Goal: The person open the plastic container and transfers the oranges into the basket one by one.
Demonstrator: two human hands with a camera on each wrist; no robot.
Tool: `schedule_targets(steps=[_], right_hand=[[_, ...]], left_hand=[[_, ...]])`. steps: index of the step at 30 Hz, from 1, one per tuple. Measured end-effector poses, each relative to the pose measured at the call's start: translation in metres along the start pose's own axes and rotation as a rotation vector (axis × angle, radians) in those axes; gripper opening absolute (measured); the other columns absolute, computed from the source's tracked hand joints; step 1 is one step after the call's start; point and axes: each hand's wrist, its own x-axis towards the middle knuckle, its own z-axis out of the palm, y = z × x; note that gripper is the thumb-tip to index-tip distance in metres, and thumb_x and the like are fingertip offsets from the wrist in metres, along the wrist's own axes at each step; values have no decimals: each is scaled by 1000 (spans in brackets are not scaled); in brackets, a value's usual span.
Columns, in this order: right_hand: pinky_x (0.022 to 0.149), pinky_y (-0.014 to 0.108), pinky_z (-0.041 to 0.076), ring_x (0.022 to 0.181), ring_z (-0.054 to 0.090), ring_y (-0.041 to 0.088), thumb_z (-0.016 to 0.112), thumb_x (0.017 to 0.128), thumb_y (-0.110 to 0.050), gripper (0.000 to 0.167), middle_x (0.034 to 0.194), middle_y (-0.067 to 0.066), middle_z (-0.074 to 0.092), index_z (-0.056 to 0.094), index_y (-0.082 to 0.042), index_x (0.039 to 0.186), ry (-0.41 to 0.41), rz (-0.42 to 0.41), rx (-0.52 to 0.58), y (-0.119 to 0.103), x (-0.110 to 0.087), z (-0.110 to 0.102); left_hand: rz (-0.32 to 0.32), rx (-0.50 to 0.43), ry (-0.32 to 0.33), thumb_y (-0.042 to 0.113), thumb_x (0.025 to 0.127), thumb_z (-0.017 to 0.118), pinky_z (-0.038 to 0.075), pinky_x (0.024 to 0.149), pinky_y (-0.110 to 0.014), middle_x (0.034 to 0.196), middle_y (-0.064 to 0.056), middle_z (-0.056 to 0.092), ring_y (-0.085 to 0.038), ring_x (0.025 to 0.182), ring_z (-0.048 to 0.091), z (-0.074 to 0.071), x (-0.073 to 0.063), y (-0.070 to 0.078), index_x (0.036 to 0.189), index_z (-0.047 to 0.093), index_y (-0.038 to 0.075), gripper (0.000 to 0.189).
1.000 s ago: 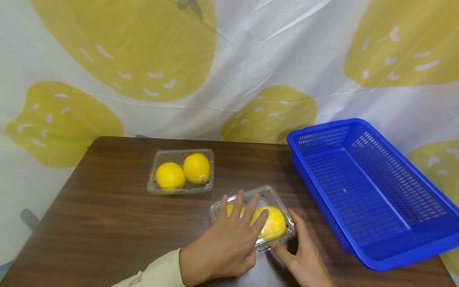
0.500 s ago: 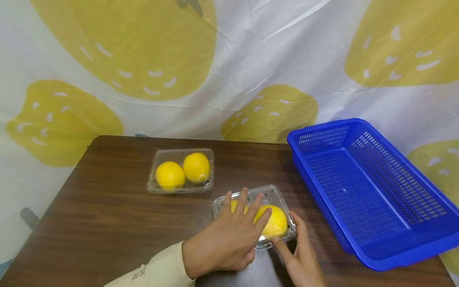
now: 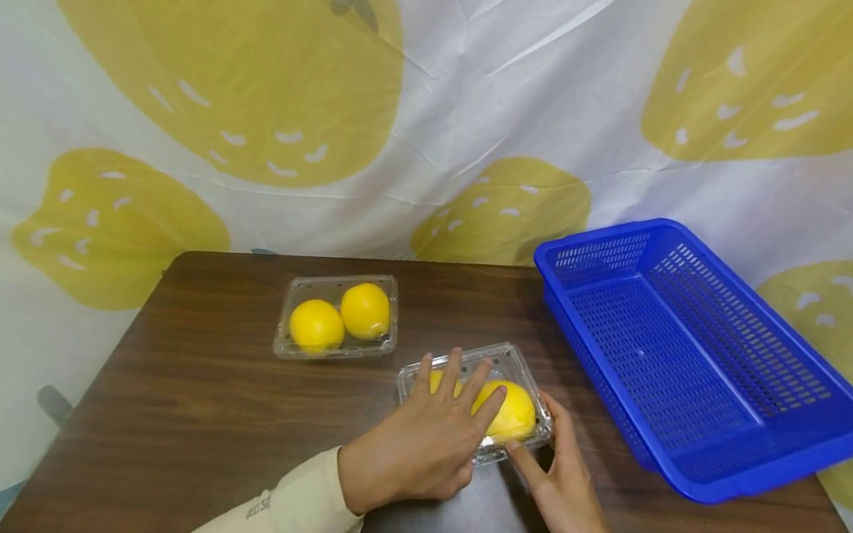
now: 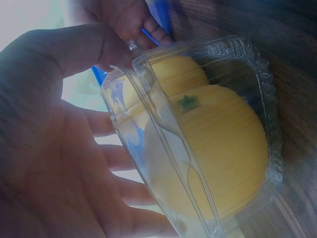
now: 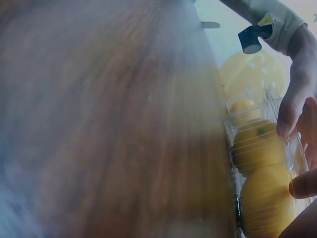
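A clear plastic clamshell box [image 3: 508,361] with yellow round fruit in it sits on the table before me. My left hand [image 3: 426,444] lies over its lid, fingers straight and spread. In the left wrist view the left thumb [image 4: 89,49] reaches the near rim, and one fruit [image 4: 223,148] shows a green star-shaped stem end. My right hand [image 3: 565,474] holds the box's near right corner, thumb in front and fingers along the side. The right wrist view shows the right thumb [image 5: 304,184] at the lid edge.
A second clear clamshell box [image 3: 333,355] with two yellow fruits stands farther back to the left. On the right is a large blue perforated basket [image 3: 666,474] with nothing in it. Behind the brown wooden table [image 3: 200,414] hangs a white cloth with yellow fruit prints [image 3: 500,207].
Over the second, the near box and both hands have shifted slightly to the right. The hands keep their places on it. The far box and the basket stay put.
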Motion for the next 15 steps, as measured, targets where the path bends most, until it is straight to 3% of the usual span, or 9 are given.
schedule_targets(steps=[15], right_hand=[[121, 75, 34, 149, 47, 46, 76, 102, -10, 79, 163, 25, 51, 33, -12, 168, 10, 20, 19, -1, -2, 2]], left_hand=[[-1, -49, 9, 52, 91, 79, 46, 117, -75, 175, -18, 37, -51, 154, 43, 0, 3, -3, 167, 43, 16, 92]])
